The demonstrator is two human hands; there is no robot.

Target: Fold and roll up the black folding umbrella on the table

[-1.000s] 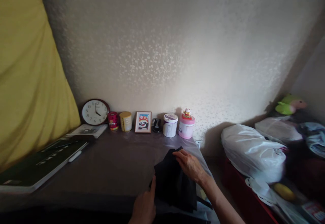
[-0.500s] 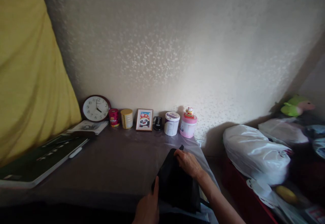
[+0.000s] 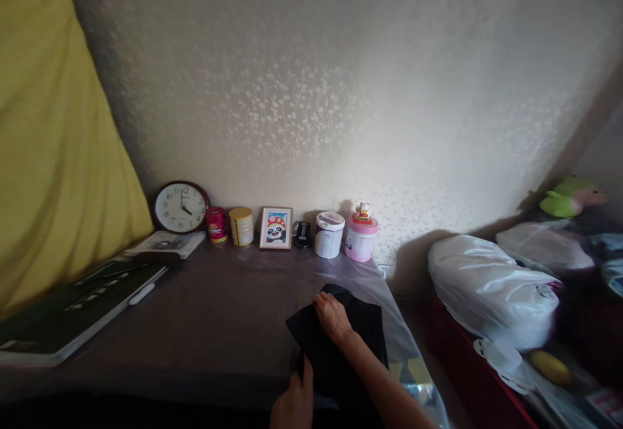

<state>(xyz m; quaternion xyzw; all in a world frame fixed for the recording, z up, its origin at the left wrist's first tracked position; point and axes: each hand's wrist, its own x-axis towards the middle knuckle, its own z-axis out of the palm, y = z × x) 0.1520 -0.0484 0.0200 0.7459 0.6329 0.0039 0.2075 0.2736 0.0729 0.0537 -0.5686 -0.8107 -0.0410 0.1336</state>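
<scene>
A black cloth item (image 3: 360, 325) lies at the right front part of the covered table, its upper edge spread out with a pointed corner to the left. My right hand (image 3: 331, 315) is on its upper left part, fingers bent and closed on the fabric. Lower down, my left hand (image 3: 294, 396) is at the left edge of the black cloth, thumb and fingers together at its border. The lower part of the cloth runs under my right forearm and out of view.
Along the wall stand a clock (image 3: 181, 207), a red can (image 3: 217, 224), a yellow-lidded can (image 3: 242, 226), a framed panda picture (image 3: 276, 228), a white tub (image 3: 329, 235) and a pink tub (image 3: 361, 241). A green board (image 3: 82, 306) lies left; white bags (image 3: 491, 286) sit right.
My right hand has moved left and slightly down with the fabric. The cloth now spreads wider, with a corner out to the left. My left hand has shifted slightly right and down.
</scene>
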